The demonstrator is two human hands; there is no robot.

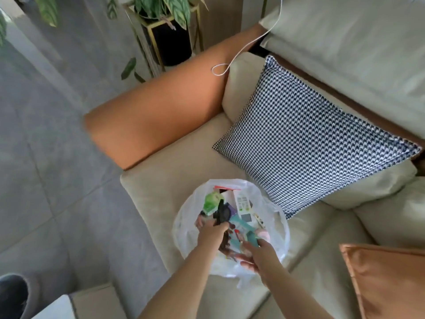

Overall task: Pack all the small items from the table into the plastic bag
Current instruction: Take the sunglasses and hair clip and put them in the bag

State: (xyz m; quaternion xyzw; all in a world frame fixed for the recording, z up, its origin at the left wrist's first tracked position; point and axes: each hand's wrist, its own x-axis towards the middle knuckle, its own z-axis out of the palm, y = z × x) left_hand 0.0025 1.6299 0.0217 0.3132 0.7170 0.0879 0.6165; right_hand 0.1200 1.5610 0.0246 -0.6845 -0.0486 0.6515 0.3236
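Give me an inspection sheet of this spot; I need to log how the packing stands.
Surface: beige sofa seat; the bag sits on it.
Job's things: clear plastic bag, mouth open, holding a white remote, a green packet, a teal packet and a black item.
Clutter: checked cushion and orange cushion on the sofa.
Hands: left hand grips the black item inside the bag; right hand pinches the teal packet at the bag's mouth.
Cables: white cord runs over the orange armrest, ending in a loop.
Surroundings: grey tiled floor, potted plant behind the armrest.
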